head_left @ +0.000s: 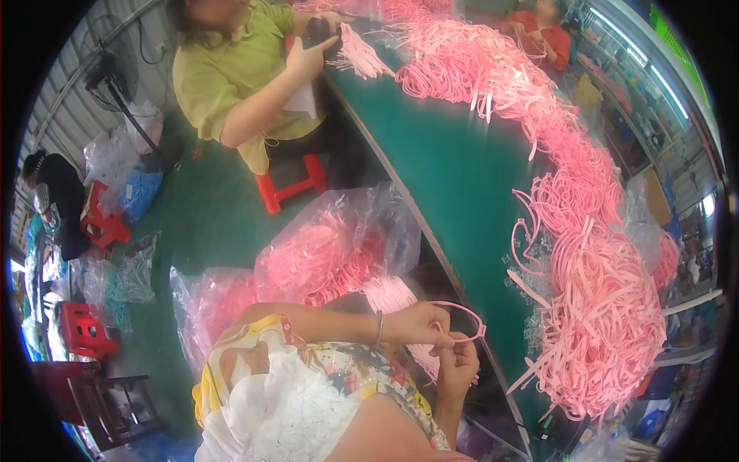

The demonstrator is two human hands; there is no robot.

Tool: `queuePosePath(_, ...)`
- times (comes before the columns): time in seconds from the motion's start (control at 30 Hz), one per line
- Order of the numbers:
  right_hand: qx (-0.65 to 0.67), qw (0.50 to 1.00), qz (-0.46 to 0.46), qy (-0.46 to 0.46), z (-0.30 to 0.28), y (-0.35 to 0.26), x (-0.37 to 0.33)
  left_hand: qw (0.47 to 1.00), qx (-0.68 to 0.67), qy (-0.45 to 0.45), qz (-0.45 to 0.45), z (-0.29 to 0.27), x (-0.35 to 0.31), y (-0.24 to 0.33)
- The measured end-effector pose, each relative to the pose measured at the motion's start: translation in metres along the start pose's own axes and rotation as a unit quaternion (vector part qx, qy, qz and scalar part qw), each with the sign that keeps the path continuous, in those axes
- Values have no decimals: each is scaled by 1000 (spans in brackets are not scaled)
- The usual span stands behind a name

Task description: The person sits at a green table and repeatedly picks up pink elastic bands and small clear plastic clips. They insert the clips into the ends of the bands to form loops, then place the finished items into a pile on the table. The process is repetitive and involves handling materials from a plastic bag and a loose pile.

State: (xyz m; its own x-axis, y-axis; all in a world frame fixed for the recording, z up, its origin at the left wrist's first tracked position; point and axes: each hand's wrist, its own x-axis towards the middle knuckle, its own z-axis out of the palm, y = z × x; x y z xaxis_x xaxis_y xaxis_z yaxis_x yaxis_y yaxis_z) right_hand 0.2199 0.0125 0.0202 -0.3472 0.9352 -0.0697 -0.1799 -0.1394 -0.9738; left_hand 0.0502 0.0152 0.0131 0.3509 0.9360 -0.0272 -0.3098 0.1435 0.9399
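So basically the biggest thing around is the green table (454,169), its long near edge slanting from up by the co-worker down past the person's right side. A huge pink pile of straps (608,316) curves along its far side, so the room for moving is the strip of green tabletop between that edge and the heap, wide up top and pinched narrower near the hands. On the other side of the edge, puffy clear bags (308,254) stuffed with more pink stuff crowd the left forearm, so elbow room looks tighter there. A red stool (291,185) sits on the floor behind the bags, well apart from the hands. Under the left forearm and wrist there's a bunch of pink strips (389,294), and some little clear pieces (533,327) are scattered on the table beside the heap. Now the hands: left hand (419,323) has thumb and fingertips pinched on a thin pink loop (482,330), and right hand (459,363) is pinching it just below, the fingertips of both nearly meeting. The loop bows out past the fingers, off to the right, right around the table's edge in this view.
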Motion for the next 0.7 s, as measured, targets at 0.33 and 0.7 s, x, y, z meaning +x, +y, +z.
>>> queuePosePath(0.33,-235,965,-114,18,-10,-4,15,966,210,32,144,-1,0,-4)
queuePosePath(0.7,-362,927,-82,-51,-7,-15,24,850,488,51,191,0,-30,21)
